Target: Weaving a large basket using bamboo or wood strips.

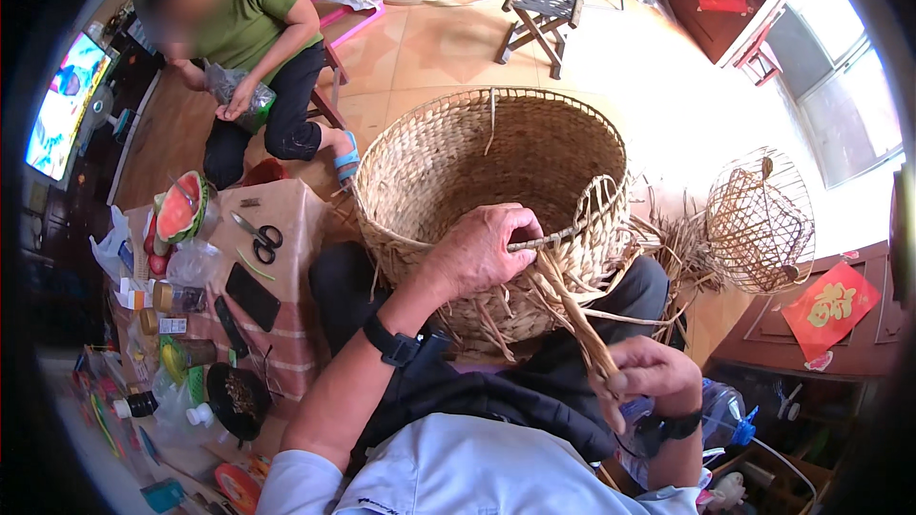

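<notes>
A large round woven basket (pixel 429 186) of dried plant strands stands between my knees, its mouth facing up. My left hand (pixel 487 246) is closed on the near rim, thumb and fingers pinching it from both sides. Off to the right, my right hand (pixel 644 372) grips a bundle of dried strands (pixel 577 319), which runs up to the rim beside my left fingers. Loose strand ends stick out from the basket's near and right side. On the rim's right part, bare wire loops show above the weave.
On the cloth-covered table (pixel 291 272) at left lie scissors (pixel 258 236), a phone (pixel 253 296) and a cut watermelon (pixel 181 205). A wire frame (pixel 760 219) lies to the right, beside loose strands (pixel 682 243). A person (pixel 248 29) sits far left; a folding stool (pixel 544 10) stands behind the basket.
</notes>
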### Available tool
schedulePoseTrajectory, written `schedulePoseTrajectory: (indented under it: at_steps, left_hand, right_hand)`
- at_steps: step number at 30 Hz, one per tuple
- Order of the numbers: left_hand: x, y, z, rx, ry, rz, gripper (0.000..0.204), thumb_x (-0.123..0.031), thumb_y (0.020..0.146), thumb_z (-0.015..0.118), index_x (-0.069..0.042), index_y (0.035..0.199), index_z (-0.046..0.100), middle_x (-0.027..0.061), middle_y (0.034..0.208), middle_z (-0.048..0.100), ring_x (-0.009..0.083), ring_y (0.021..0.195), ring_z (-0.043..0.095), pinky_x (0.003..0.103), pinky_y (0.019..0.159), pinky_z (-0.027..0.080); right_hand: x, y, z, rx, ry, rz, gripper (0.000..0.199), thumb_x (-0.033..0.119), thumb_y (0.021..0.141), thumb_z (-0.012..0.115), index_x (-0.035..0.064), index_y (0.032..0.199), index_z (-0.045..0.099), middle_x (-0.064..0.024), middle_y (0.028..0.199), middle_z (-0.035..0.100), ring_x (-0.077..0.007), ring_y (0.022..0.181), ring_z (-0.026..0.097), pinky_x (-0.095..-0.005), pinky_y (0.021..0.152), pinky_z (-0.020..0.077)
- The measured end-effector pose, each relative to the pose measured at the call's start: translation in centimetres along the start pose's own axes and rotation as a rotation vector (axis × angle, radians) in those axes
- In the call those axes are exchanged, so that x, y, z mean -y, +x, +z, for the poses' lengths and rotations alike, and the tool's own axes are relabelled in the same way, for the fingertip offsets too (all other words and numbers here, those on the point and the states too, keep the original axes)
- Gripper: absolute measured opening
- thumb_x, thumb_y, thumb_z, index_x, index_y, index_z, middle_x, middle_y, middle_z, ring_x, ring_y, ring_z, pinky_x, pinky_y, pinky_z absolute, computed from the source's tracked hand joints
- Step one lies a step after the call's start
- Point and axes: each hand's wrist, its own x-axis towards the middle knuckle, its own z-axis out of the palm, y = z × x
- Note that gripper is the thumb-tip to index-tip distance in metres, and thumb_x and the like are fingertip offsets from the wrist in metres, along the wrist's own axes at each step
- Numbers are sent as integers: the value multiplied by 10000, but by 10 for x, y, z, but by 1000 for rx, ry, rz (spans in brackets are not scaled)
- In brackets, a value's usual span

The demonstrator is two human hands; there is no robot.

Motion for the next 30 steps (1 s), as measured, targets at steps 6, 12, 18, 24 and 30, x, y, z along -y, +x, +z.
schedulePoseTrajectory:
  at_steps: [6, 12, 18, 24, 30]
  left_hand:
    - [-8, 0, -8, 63, -16, -104, 226, -160, 845, 747, -3, 999, 694, 164, 968, 687, 326, 916, 677, 424, 858, 547]
    - [-2, 4, -2, 71, 13, -86, 230, -156, 844, 755, 0, 1003, 697, 145, 949, 675, 279, 897, 673, 400, 833, 543]
    - [-3, 9, -12, 198, -210, -200, 204, -154, 921, 749, 2, 1042, 699, 15, 826, 631, 101, 772, 570, 302, 719, 500]
    - [-7, 16, -1, 137, -139, -208, 259, -216, 933, 758, 7, 1053, 699, 16, 769, 625, 99, 711, 557, 313, 658, 488]
    - [-2, 15, -2, 111, -130, -133, 283, -239, 930, 764, 10, 1042, 690, 66, 793, 665, 135, 738, 606, 333, 684, 508]
  right_hand:
    - [-21, -86, -68, -1004, -106, -505, 170, 144, 999, 674, -24, 1008, 650, -27, 791, 643, -158, 626, 625, -266, 532, 451]
    - [-29, -62, -86, -1709, -1364, -458, 97, 46, 916, 732, 29, 991, 672, -83, 795, 640, -222, 701, 624, -349, 646, 520]
    - [-23, 70, 12, -1124, -1558, -513, 283, 197, 832, 829, 57, 1013, 663, -136, 1021, 638, -308, 969, 630, -406, 800, 536]
    - [-33, 104, 18, -1090, -1652, -459, 248, 148, 865, 751, 49, 1040, 605, -148, 998, 577, -325, 1003, 574, -423, 804, 513]
    - [-68, 102, -2, -898, -1159, -614, 178, 48, 986, 648, -15, 1144, 595, -174, 1009, 701, -383, 738, 694, -455, 657, 577]
